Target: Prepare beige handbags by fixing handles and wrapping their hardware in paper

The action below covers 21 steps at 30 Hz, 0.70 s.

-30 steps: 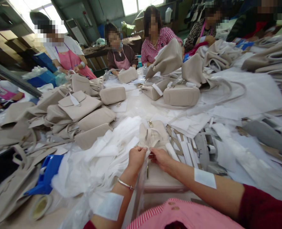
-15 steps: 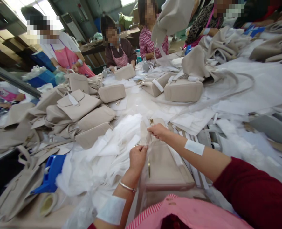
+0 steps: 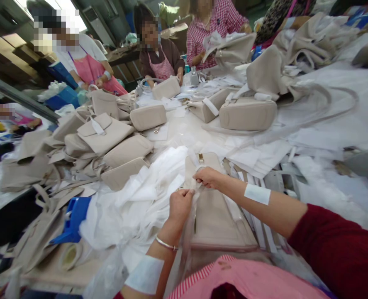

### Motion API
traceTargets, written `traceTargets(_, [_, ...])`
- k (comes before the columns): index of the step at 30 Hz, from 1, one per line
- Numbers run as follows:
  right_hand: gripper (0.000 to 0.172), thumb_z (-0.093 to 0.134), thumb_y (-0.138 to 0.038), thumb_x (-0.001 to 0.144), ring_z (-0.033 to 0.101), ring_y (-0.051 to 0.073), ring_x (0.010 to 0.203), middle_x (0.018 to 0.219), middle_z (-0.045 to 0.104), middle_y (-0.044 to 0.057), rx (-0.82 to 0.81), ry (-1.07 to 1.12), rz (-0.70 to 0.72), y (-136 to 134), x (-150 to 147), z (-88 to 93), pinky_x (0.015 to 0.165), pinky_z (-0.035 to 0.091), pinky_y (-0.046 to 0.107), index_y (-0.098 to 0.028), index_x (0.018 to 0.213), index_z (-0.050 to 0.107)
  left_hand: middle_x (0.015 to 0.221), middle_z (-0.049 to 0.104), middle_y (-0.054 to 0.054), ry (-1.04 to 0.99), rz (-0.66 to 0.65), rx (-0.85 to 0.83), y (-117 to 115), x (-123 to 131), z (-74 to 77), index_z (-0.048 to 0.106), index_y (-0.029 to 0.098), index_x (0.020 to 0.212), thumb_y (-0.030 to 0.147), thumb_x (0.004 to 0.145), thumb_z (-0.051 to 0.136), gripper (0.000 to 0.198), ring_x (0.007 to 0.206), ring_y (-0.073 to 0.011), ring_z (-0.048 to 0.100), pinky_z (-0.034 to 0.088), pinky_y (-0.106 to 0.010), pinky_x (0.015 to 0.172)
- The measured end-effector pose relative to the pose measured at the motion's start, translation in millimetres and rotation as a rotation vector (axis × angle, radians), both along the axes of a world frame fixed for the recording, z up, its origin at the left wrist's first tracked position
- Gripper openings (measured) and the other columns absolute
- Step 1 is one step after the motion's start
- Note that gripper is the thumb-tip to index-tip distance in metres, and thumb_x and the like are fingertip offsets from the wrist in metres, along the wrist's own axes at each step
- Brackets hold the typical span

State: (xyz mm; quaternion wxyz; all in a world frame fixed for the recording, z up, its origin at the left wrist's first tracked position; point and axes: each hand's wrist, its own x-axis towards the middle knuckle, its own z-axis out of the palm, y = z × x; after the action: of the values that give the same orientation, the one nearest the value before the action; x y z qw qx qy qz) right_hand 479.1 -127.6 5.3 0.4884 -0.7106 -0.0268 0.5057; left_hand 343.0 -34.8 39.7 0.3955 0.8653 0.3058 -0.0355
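While your left hand (image 3: 180, 204) stays curled, pinching a clear plastic wrap (image 3: 188, 224) at the near-left edge of the beige handbag (image 3: 213, 218), your right hand (image 3: 208, 177) pinches the same wrap just beyond it, over the bag's upper part. The bag lies flat directly beneath both hands, against your pink apron (image 3: 233, 280). White tissue sheets (image 3: 134, 203) pile up just left of your left hand; more beige bags (image 3: 109, 135) lie well beyond.

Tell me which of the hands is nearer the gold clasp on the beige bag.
Right. The right hand sits just below the gold clasp; the left hand is lower, at the beige bag's left edge.
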Motion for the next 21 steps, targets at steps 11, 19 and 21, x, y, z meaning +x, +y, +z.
traceTargets(11, [0.057,0.060,-0.010,0.067,0.058,0.023,0.105,0.121,0.063,0.012,0.194,-0.804,0.500,-46,32,-10.0,0.089,0.044,0.032,-0.015,0.123,0.062,0.065,0.071,-0.003,0.131,0.126,-0.080,3,25,-16.4,0.077,0.013,0.075,0.042,0.078,0.059,0.035,0.067,-0.0181,0.062,0.040,-0.025,0.060])
traceTargets(19, [0.045,0.050,-0.017,0.086,0.030,0.037,0.138,0.144,0.050,0.008,0.057,-1.253,0.859,-39,34,-46.5,0.102,0.027,0.054,-0.027,0.129,0.058,0.057,0.064,-0.002,0.211,0.059,0.015,5,32,-22.6,0.075,0.013,0.069,0.044,0.079,0.057,0.038,0.062,-0.0168,0.057,0.035,-0.025,0.057])
traceTargets(21, [0.038,0.049,-0.017,0.088,0.028,0.037,0.139,0.142,0.052,0.005,0.096,-1.263,0.864,-35,33,-52.8,0.103,0.024,0.055,-0.029,0.120,0.064,0.055,0.062,-0.002,0.242,0.044,0.026,4,35,-25.0,0.075,0.012,0.068,0.043,0.081,0.055,0.040,0.060,-0.0163,0.056,0.034,-0.025,0.056])
